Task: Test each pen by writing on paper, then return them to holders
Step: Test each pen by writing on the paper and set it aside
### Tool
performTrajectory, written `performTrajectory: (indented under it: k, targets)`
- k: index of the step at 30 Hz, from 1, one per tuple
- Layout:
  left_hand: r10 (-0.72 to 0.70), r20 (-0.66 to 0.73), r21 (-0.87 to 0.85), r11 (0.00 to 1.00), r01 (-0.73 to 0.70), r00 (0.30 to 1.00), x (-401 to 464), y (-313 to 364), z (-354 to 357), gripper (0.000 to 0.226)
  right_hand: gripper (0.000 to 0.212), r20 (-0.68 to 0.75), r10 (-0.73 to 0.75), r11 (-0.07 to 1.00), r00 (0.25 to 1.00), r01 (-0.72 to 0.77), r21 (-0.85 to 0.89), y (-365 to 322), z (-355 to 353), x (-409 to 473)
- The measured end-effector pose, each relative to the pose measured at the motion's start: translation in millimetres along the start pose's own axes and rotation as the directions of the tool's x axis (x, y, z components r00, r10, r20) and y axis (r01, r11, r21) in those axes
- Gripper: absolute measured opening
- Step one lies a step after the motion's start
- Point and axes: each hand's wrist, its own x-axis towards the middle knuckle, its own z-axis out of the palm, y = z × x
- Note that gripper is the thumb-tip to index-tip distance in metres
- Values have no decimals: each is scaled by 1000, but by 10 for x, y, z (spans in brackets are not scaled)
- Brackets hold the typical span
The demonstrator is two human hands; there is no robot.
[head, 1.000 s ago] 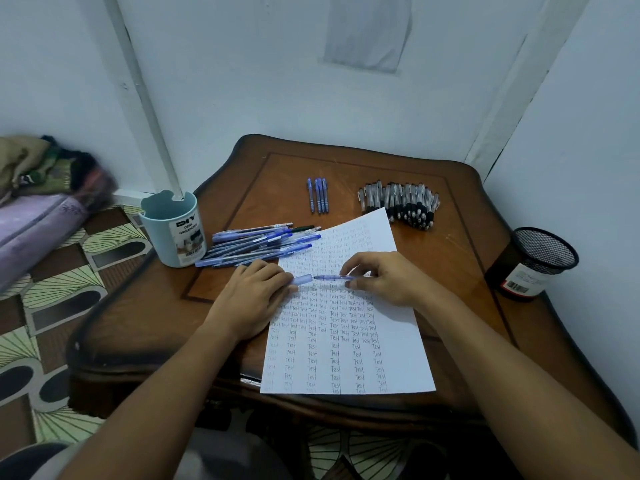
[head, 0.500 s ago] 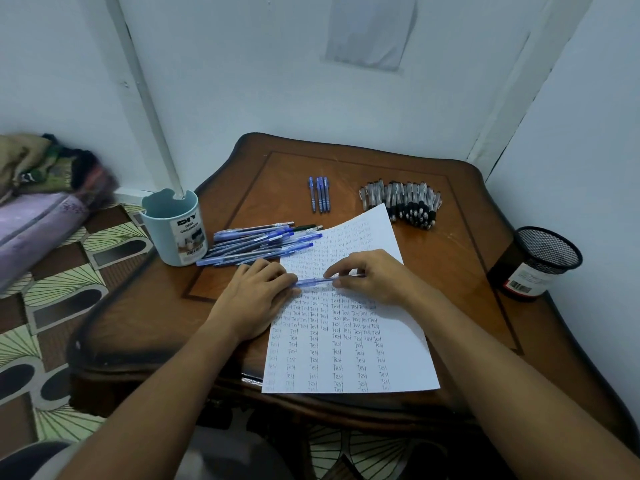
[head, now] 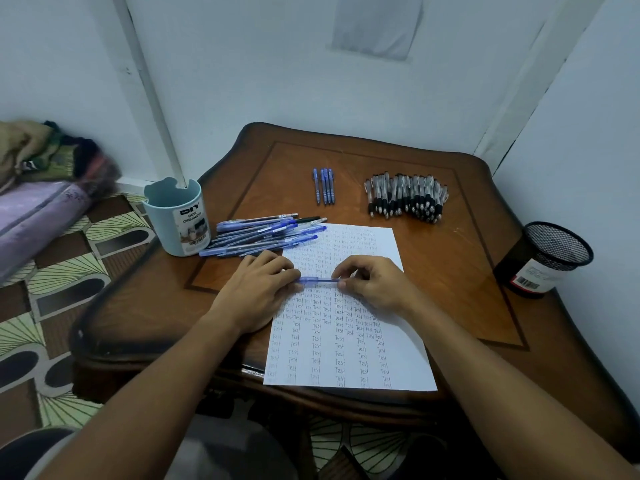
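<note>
Over a paper sheet [head: 349,344] filled with rows of "Test", a person's left hand [head: 258,292] and right hand [head: 372,284] pinch a blue pen [head: 318,279] by its two ends, fingers clenched on it. Light, stiff and smooth, it looks best taken mid-barrel. At ten o'clock on the counter [head: 450,271], loose blue pens [head: 263,233] crowd the teal holder [head: 176,216]; at twelve lie four more [head: 323,186]; at one, black-grip pens [head: 407,197]; at three, a mesh holder [head: 547,259].
</note>
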Motion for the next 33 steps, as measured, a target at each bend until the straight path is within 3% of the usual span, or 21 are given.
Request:
performTrajectory:
  k: [9, 12, 14, 15, 17, 19, 21, 23, 25, 29, 33]
  targets:
    - [58, -60, -28, 998, -59, 997, -22, -25, 21, 35, 20, -14, -57, 985, 998, 54, -161, -79, 55, -11]
    - [34, -85, -48, 998, -38, 996, -20, -2, 33, 33, 14, -119, -177, 947, 977, 136, -292, -55, 67, 53]
    - [21, -122, -47, 999, -27, 992, -21, 10, 32, 32, 30, -260, -213, 925, 942, 109, -363, -49, 115, 88]
    - [14, -140, -43, 999, -20, 990, -20, 15, 31, 32, 45, -341, -174, 951, 924, 68, -302, -70, 149, 84]
    - [2, -165, -30, 1000, -7, 986, -17, 11, 22, 34, 61, -434, 21, 999, 901, -5, 37, -176, 224, 74]
    - [2, -174, -23, 1000, -6, 985, -13, 7, 15, 34, 61, -340, 225, 894, 913, -54, 446, -258, 312, 76]
    - [10, -173, -18, 1000, -13, 985, -13, 10, 16, 35, 44, -219, 307, 752, 926, -95, 652, -289, 357, 102]
    - [14, -169, -9, 1000, -16, 986, -13, 11, 20, 35, 20, -129, 295, 725, 947, -134, 676, -316, 373, 115]
    - [13, -161, -5, 1000, -14, 987, -15, 9, 26, 34, 8, -77, 283, 713, 956, -156, 684, -341, 387, 116]
    - [-10, -142, -5, 1000, 10, 990, -19, 2, 16, 33, 9, -57, 274, 714, 960, -163, 681, -355, 382, 135]
    - [-157, -98, 6, 987, 158, 983, -33, 15, 10, 39, 16, -85, 305, 740, 949, -179, 648, -361, 238, 148]
